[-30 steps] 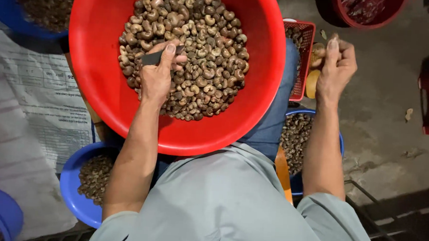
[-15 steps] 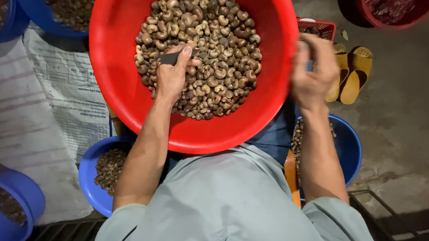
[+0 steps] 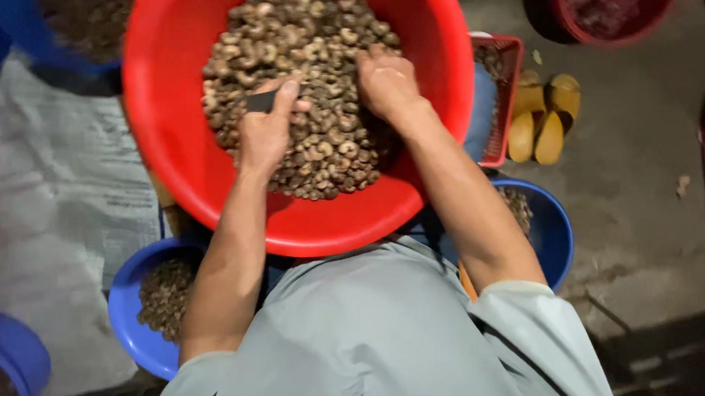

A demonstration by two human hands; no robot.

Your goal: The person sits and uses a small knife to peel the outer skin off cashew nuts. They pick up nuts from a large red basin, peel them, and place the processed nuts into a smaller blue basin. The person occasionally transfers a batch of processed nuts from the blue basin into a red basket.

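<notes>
Hands [image 3: 324, 114] in nuts [image 3: 310, 77], red basin [image 3: 165, 134] rim clear

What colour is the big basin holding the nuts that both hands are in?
Bright red basin, plain with no pattern. The head view shows it clearly.

Bare grey concrete floor [image 3: 645, 203], stained and scuffed, dimly lit. Pale woven sacking [image 3: 43, 208] spread over it at left. Pair of yellow sandals [image 3: 542, 115] lies at upper right, near a small red crate [image 3: 504, 94]. Blue basins [image 3: 137, 323] stand low around.
</notes>
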